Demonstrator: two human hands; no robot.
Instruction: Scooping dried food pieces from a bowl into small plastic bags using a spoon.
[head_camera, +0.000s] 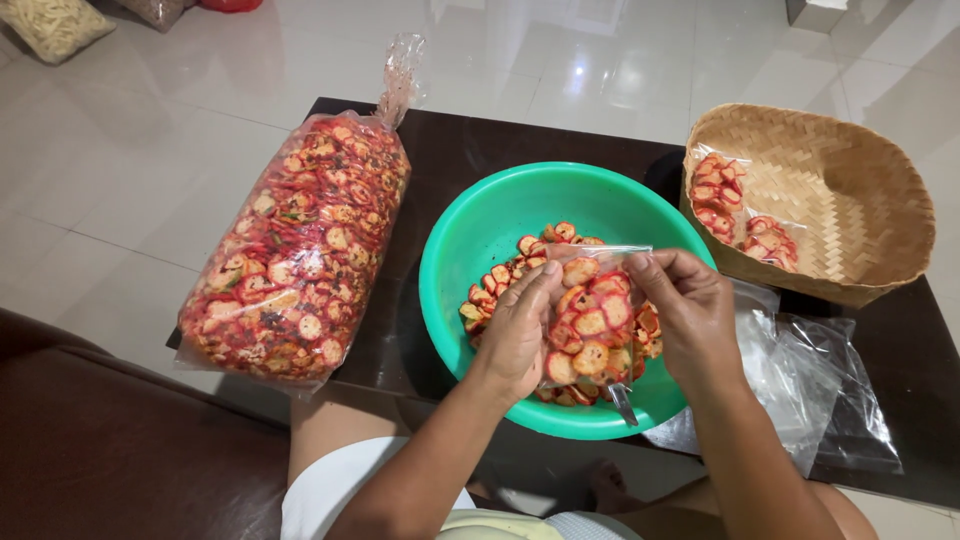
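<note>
While the big green bowl (470, 240) sits in the middle of the dark table (450, 140), both hands meet just above its near half, at about five o'clock from the bowl's centre. Between them hangs a small clear bag (592, 325) packed with red-coated round chips. The left hand (518, 330) is closed on the bag's left side, fingers curled round it with the thumb toward the top edge. The right hand (690, 315) pinches the top right corner of the bag's mouth between thumb and fingertips.

The bag's long axis runs roughly from twelve to six o'clock, mouth up and away from the person, bottom hanging down toward the bowl's near rim. It lies directly between the two hands, touching both, so neither is nearer; the left takes the weight of the body, the right controls the opening.

Loose chips (520, 262) lie in the bowl at about ten o'clock from the small bag, partly hidden behind the left hand. At nine o'clock from the bowl a large, long bag of chips (300, 250) lies on its side, its twisted neck pointing to one o'clock. At two o'clock stands a woven basket (850, 190) holding filled small packets (720, 190). Empty clear bags (810, 380) lie flat at four o'clock, just beside the right forearm.
</note>
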